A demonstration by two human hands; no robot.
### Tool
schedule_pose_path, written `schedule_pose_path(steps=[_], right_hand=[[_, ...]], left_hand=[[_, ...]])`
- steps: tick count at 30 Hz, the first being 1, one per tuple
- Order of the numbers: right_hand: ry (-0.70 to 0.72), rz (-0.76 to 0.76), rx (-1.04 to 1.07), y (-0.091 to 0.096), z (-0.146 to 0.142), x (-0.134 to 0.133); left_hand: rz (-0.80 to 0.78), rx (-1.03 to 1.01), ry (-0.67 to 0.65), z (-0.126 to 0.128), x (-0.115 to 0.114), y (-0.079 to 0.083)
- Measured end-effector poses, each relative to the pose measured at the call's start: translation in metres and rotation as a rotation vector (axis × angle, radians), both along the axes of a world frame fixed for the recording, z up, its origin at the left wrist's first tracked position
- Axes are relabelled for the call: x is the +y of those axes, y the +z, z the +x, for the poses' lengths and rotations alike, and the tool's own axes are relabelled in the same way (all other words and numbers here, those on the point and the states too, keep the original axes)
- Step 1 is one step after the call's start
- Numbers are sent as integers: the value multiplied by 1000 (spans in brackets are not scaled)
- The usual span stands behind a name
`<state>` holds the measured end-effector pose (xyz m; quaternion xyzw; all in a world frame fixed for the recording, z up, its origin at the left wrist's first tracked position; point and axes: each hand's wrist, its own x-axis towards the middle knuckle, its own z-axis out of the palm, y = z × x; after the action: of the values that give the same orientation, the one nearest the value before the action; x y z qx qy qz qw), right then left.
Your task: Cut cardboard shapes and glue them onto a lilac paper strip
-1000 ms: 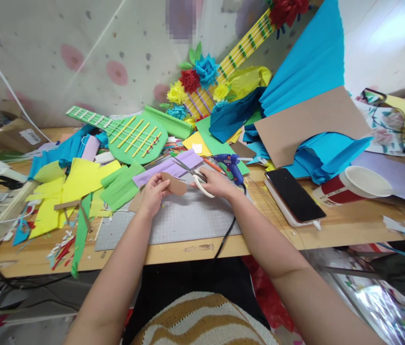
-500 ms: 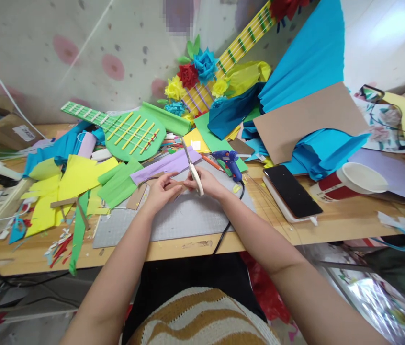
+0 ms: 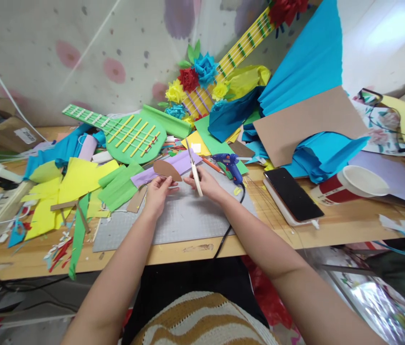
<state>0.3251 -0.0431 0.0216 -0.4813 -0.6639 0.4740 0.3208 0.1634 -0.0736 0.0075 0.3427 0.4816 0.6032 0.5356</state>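
My left hand point(image 3: 158, 195) is closed on a small brown cardboard piece point(image 3: 167, 169) with a rounded edge, held up over the grey cutting mat point(image 3: 188, 220). In my right hand point(image 3: 208, 184) is a pair of scissors point(image 3: 196, 173) with white handles, blades pointing up and away from me. The scissors and the cardboard are apart. Behind my hands lies a strip of purple crepe paper point(image 3: 184, 159). A blue glue gun point(image 3: 231, 165) rests just right of my right hand, its black cord running over the mat.
Green crepe paper point(image 3: 119, 187) and yellow paper point(image 3: 80, 178) lie to the left, near a green paper guitar point(image 3: 136, 136). A flowered yellow paper guitar point(image 3: 198, 98) leans on the wall. At right are a phone point(image 3: 293, 192), a paper cup point(image 3: 348, 184) and a large cardboard sheet point(image 3: 306, 122).
My left hand has moved slightly left, away from my right hand, and turned the cardboard piece up so its flat, rounded face shows. My right hand still holds the scissors.
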Motion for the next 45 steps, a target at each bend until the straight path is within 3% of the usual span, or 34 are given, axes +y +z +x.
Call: schedule_pose_path(steps=[4,10,15,20,24,28,45], right_hand=[[56,209,-385,8,16,2],[326,201,-547,15,17,-4],[485,79,-409,23,10,-5],[729,-221,-146,31,10,4],[768,-270,-96,31,12,9],[822,-289,-122,31,15,11],[822,-511,65,19,23,8]], left_hand=[[3,-128,102,-9,4,4],[-31,-253,124,-15,4,4],[-16,-203,50,-12,4,1],[-68,-182,104,-6,6,4],[-129,-183,156,-3,6,11],[-145,-145,106,-1,4,14],[-187,-173,76,7,-5,22]])
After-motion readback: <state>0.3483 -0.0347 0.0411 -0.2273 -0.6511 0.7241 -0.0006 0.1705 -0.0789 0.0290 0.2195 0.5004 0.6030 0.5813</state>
